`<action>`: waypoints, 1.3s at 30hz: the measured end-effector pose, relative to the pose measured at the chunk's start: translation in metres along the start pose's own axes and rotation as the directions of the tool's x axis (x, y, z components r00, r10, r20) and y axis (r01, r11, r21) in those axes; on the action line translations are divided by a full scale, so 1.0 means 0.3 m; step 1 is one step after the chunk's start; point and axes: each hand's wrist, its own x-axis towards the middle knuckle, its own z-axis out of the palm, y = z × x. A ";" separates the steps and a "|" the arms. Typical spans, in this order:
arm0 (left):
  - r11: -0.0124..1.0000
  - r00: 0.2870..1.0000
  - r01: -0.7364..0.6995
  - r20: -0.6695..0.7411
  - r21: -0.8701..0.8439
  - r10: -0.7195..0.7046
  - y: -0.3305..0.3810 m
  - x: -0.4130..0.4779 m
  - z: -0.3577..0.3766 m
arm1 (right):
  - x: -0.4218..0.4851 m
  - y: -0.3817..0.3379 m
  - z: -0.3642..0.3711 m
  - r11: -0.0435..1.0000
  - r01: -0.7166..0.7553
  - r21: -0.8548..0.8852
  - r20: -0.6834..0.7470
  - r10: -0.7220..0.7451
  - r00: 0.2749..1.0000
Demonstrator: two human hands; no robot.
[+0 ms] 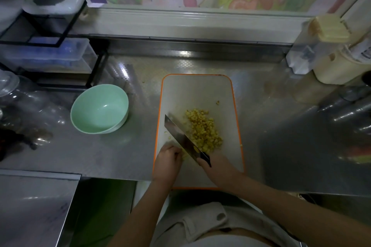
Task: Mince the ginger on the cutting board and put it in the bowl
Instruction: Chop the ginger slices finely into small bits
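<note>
Most ginger (202,128) is chopped coarsely by the knife (180,136) gripped in the right hand (216,168); none is moved to the bowl (100,106).

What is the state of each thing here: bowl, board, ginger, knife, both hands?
Pale green round bowl: upright, empty, left of board.
White plastic cutting board with orange rim: flat, carrying ginger.
Yellow ginger: chopped small, piled on board.
Steel cleaver: blade slanted, beside pile.
Right hand: holds cleaver's black handle.
Left hand: fingers curled beside blade; contents unclear.
</note>
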 end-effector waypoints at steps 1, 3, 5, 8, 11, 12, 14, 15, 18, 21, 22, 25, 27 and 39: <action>1.000 1.000 -0.001 0.001 0.006 0.001 0.000 0.000 0.001 | 0.000 0.000 0.005 1.000 -0.007 -0.017 -0.005 0.006 1.000; 1.000 1.000 -0.006 0.004 0.012 0.006 0.001 0.001 0.001 | 0.000 -0.003 0.012 0.999 -0.027 -0.040 -0.010 0.027 1.000; 1.000 1.000 -0.015 0.003 0.019 0.015 0.005 0.004 0.001 | 0.002 -0.008 0.022 0.998 -0.039 -0.053 -0.008 0.039 0.999; 0.999 0.999 -0.038 0.004 0.018 0.038 0.007 0.008 0.001 | 0.013 -0.018 0.039 0.998 -0.036 -0.052 -0.009 0.035 0.999; 0.998 0.999 -0.051 0.005 0.021 0.051 0.000 0.008 0.003 | 0.030 -0.015 0.066 0.995 -0.056 -0.086 -0.022 0.055 0.998; 0.999 0.999 -0.050 0.005 0.021 0.050 -0.002 0.008 0.003 | 0.029 -0.016 0.072 0.994 -0.057 -0.096 -0.036 0.054 0.998; 0.998 0.999 -0.053 0.007 0.025 0.053 -0.004 0.007 0.003 | 0.026 -0.015 0.081 0.994 -0.051 -0.092 -0.044 0.048 0.998; 0.998 0.999 -0.054 0.009 0.024 0.054 -0.001 0.006 0.003 | 0.027 -0.013 0.078 0.996 -0.051 -0.080 -0.038 0.048 0.998; 0.998 0.999 -0.054 0.007 0.040 0.053 0.007 0.002 -0.004 | 0.045 0.006 0.042 0.999 -0.028 -0.020 -0.001 0.028 1.000; 0.997 0.999 -0.053 0.011 0.052 0.053 0.003 -0.003 -0.006 | 0.068 0.025 0.002 0.999 0.026 -0.019 0.038 -0.025 0.999; 0.997 0.999 -0.052 0.011 0.052 0.052 0.001 -0.004 -0.007 | 0.071 0.030 -0.001 0.998 0.048 -0.038 0.033 -0.047 0.998; 0.998 0.998 -0.054 0.026 0.035 0.053 -0.001 -0.001 -0.003 | 0.073 0.040 -0.002 0.997 0.060 -0.056 -0.018 -0.061 0.998; 0.997 0.997 -0.069 0.046 0.034 0.067 -0.006 -0.006 -0.002 | 0.069 0.036 -0.015 0.998 0.056 -0.033 -0.026 -0.057 0.998; 0.998 0.997 -0.053 0.060 0.033 0.051 -0.004 -0.010 0.003 | 0.045 0.014 -0.022 0.998 0.066 -0.002 -0.036 -0.066 0.997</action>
